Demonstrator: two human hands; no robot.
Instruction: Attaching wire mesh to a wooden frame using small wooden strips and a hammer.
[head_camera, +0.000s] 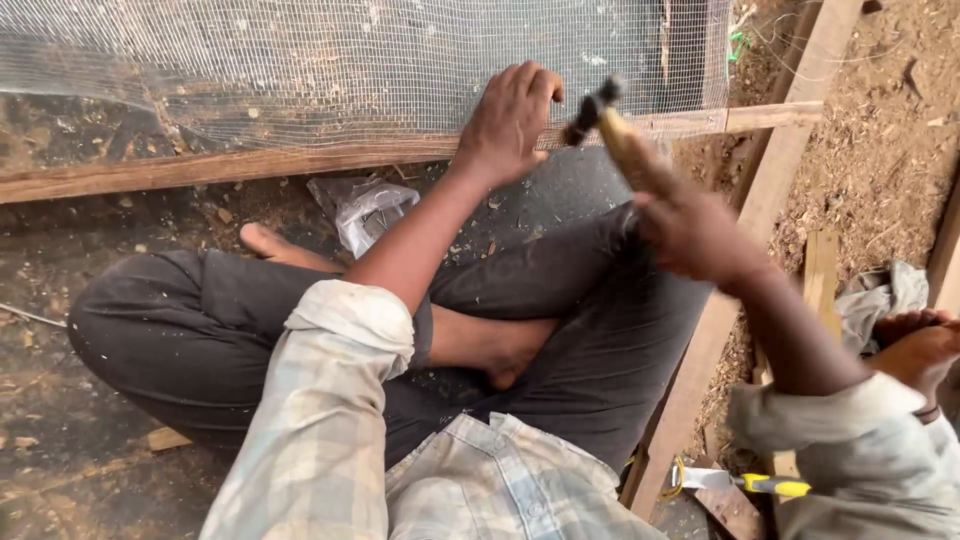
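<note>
the right hand (690, 232) is clenched around the wooden handle of a hammer (610, 125), whose dark head is raised just beside the left hand (508, 122). the left hand presses on the wire mesh (330, 60) where it lies over the wooden frame rail (250, 165), fingers curled as if pinching something small against the wood; whether it holds a nail i cannot tell. the hammer is blurred, so it looks to be mid-swing

the main risk is the hammer head landing on the left fingertips, since they sit right at the strike spot. a glancing blow could also bend a fastener or let the mesh slip off the rail, and cut wire ends along the mesh edge could scratch the hand. the person sits cross-legged on the ground with bare feet, and a clear plastic packet (362, 212) lies by the knee, so spilled sharp bits could prick the skin. another person's foot (915, 345) rests near the right elbow and could be bumped on the backswing
</note>
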